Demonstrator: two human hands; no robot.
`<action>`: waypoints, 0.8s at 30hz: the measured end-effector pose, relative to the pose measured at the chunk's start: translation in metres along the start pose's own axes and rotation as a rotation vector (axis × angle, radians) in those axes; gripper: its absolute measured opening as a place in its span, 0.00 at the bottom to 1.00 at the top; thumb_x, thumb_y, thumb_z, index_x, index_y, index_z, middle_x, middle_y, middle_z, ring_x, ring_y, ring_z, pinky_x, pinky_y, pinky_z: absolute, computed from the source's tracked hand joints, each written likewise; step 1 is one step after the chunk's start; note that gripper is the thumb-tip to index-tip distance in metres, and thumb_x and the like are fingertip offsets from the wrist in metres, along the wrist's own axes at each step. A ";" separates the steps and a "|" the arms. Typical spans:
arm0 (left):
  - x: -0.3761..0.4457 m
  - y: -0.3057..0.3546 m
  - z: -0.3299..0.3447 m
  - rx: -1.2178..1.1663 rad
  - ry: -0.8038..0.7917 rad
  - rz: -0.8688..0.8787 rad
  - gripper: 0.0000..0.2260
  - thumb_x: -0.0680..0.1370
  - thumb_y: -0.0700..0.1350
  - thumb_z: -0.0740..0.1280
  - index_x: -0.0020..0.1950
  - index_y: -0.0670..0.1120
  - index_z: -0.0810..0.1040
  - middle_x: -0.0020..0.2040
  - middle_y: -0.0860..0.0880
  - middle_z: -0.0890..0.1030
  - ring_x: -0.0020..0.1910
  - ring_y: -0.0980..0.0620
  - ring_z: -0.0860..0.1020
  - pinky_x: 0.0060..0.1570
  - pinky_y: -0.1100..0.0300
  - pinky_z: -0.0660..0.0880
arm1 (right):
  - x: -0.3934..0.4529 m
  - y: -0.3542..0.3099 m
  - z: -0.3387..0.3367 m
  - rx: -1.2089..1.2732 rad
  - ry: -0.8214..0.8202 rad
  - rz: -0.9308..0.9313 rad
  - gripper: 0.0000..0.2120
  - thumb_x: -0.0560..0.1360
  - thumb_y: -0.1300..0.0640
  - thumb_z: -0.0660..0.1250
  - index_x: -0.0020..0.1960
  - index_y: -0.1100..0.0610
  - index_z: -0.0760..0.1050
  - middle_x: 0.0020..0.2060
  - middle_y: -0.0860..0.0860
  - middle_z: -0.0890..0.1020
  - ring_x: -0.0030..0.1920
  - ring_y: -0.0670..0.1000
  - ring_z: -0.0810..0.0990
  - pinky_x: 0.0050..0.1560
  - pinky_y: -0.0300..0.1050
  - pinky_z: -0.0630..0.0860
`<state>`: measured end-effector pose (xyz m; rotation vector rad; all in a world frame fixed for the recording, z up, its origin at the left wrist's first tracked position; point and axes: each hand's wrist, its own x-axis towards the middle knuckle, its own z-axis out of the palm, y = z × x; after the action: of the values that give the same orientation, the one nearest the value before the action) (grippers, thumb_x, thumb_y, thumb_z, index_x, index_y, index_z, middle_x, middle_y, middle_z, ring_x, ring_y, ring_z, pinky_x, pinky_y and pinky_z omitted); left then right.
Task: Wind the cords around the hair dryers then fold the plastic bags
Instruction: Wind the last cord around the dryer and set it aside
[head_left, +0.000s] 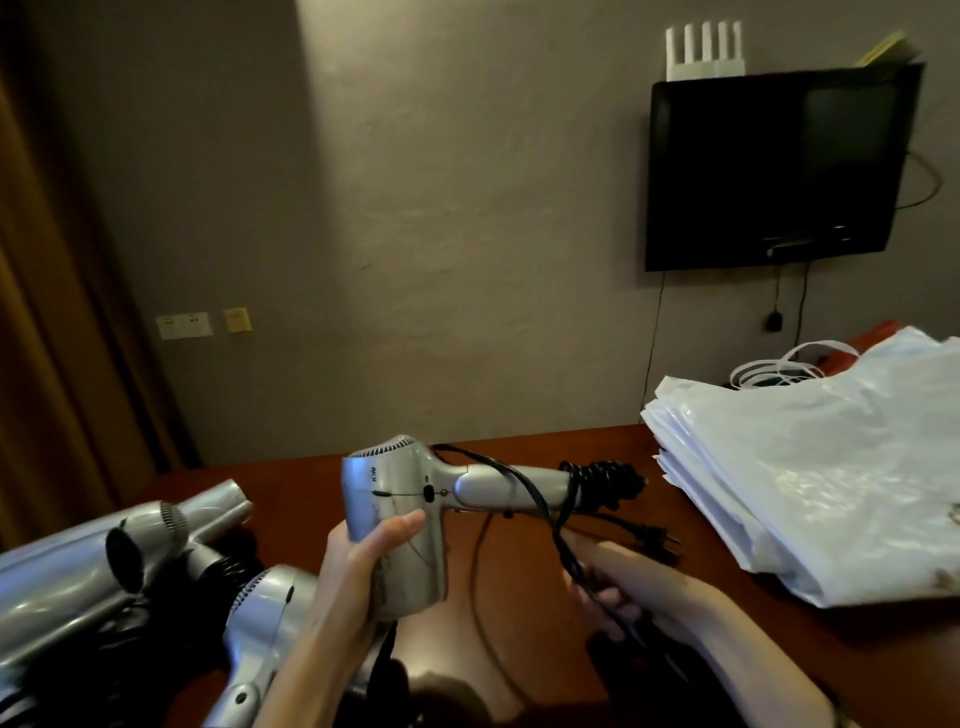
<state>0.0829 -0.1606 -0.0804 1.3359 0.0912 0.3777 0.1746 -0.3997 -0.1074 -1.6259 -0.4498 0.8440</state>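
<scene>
My left hand (358, 561) has its fingers curled around the barrel of the hair dryer (400, 519); my right hand (618, 582) pinches the black cord (545, 512). The handle lies long to the right, above the right fingers — the nearer ones. Beyond them, the plastic bags (810, 467) lie stacked on the tabletop (540, 639) — I see no container.

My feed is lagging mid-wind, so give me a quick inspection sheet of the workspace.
Surface: dark red-brown table.
Job's things: silver hair dryer held up, black cord looped over its handle; stack of white plastic bags at right.
Clutter: other silver hair dryers piled at left.
Hands: left hand grips the dryer's barrel; right hand holds the cord.
Cables: plug lies on the table.
Surroundings: wall-mounted television, curtain.
</scene>
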 end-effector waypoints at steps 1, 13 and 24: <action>0.000 0.000 -0.002 0.019 -0.021 -0.003 0.31 0.49 0.51 0.75 0.50 0.41 0.81 0.39 0.41 0.84 0.34 0.46 0.82 0.29 0.56 0.79 | -0.002 -0.001 -0.004 -0.016 0.026 -0.004 0.20 0.72 0.38 0.67 0.36 0.55 0.71 0.25 0.45 0.67 0.24 0.43 0.62 0.27 0.35 0.57; 0.000 0.000 -0.005 0.340 -0.174 0.046 0.34 0.50 0.52 0.77 0.52 0.38 0.80 0.41 0.42 0.85 0.39 0.46 0.83 0.38 0.56 0.80 | -0.005 -0.080 -0.040 -0.794 -0.059 0.006 0.06 0.77 0.52 0.67 0.44 0.52 0.80 0.32 0.45 0.76 0.31 0.41 0.71 0.34 0.35 0.66; 0.005 -0.007 -0.003 0.363 0.231 0.260 0.27 0.51 0.60 0.76 0.45 0.48 0.80 0.39 0.46 0.84 0.44 0.41 0.83 0.47 0.40 0.78 | 0.014 -0.064 0.023 -0.422 0.517 -0.356 0.11 0.82 0.63 0.54 0.60 0.58 0.72 0.40 0.51 0.82 0.28 0.46 0.78 0.32 0.35 0.71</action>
<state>0.0880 -0.1572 -0.0875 1.6643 0.1859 0.7635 0.1773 -0.3590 -0.0508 -1.9884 -0.5457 0.0448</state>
